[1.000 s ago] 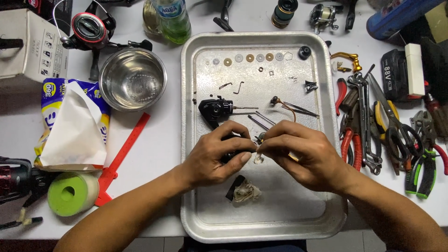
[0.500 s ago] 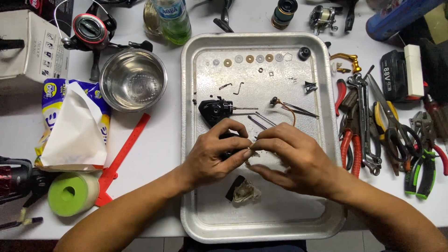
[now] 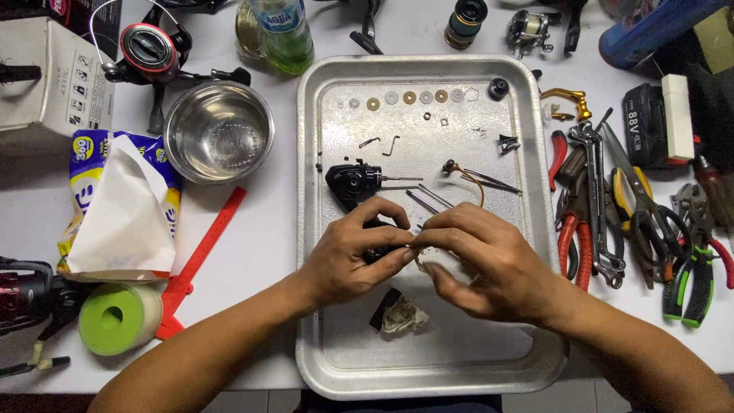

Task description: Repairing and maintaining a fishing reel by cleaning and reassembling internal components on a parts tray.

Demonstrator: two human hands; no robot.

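Observation:
Over the middle of a metal tray [image 3: 321, 229], my left hand [image 3: 355, 256] and my right hand [image 3: 478, 264] meet fingertip to fingertip. Both pinch a small pale part [image 3: 420, 256] between them; most of it is hidden by the fingers. A black reel body [image 3: 353, 182] lies just beyond my left hand. Thin metal rods [image 3: 428, 200] lie beside it. A dirty scrap with a black piece [image 3: 401, 315] rests in the tray under my hands. Washers and small nuts [image 3: 405, 98] sit in a row at the tray's far end.
Pliers, scissors and wrenches [image 3: 634, 229] are piled right of the tray. A steel bowl [image 3: 219, 131], a tissue pack [image 3: 126, 206], a red strip [image 3: 200, 252] and a green tape roll [image 3: 118, 317] lie left. A spinning reel [image 3: 149, 50] and a bottle [image 3: 283, 30] stand at the back.
My right hand has turned a little and its fingers have shifted around the small part. My left hand has stayed in place.

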